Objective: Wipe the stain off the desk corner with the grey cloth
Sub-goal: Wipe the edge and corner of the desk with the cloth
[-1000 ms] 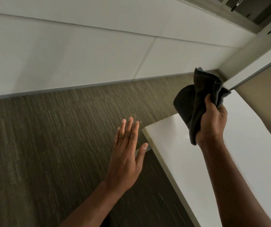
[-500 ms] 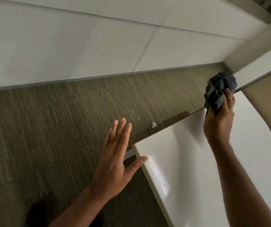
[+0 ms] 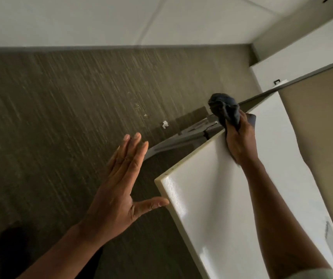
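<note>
The white desk (image 3: 212, 202) runs from the lower right up to the middle, its near corner pointing left. A dull smear shows on the desk surface just inside that corner. My right hand (image 3: 240, 143) is shut on the bunched grey cloth (image 3: 225, 108) and hovers over the desk's far edge. My left hand (image 3: 121, 190) is open with fingers spread, held beside the near corner, its thumb tip touching the desk's side edge.
Dark striped carpet (image 3: 60, 127) covers the floor, with a small white scrap (image 3: 164, 124) lying on it. A white wall (image 3: 81, 19) runs along the back. A beige partition panel (image 3: 322, 137) borders the desk on the right. The desk's grey base (image 3: 173, 143) shows below the far edge.
My right hand has bunched the cloth into a ball and carried it towards the desk's far edge. The left hand stayed open and its thumb came against the desk edge. The view shifted closer.
</note>
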